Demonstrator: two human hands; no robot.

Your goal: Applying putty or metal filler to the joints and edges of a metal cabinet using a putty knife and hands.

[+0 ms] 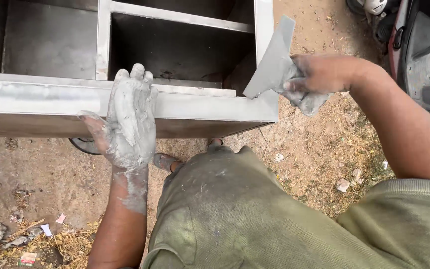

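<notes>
Grey putty coats the person's left hand (128, 119) from fingertips to wrist, with smears running a little way down the forearm. That hand is spread flat, its fingers (136, 82) straight and close together, the thumb held out to the side, and it grasps nothing; the fingertips lie over the top edge of the metal frame (36, 97), touching the pale horizontal bar or resting just above it. The right hand (317, 74) is clenched around the handle end of a wide flat scraper (273, 62), with the fingers curled tight and the knuckles turned toward the frame. Much the same grey paste covers the scraper's blade, and a lump of it clings beneath the gripping fingers. The blade stands tilted, its lower corner meeting the front right corner of the frame, just where the upright bar (263, 30) joins the horizontal one, while its upper tip points up and away. Behind the front bar the frame opens into dark compartments (175, 55) divided by lighter metal strips. Below, the person's olive-green trousers (225, 209) and shirt fill the lower right, and a sandalled foot (165, 162) shows under the frame's front edge. Bare dirt ground (314, 149) with dry grass and small bits of litter lies all around, and part of a parked scooter (414, 45) sits at the upper right.
</notes>
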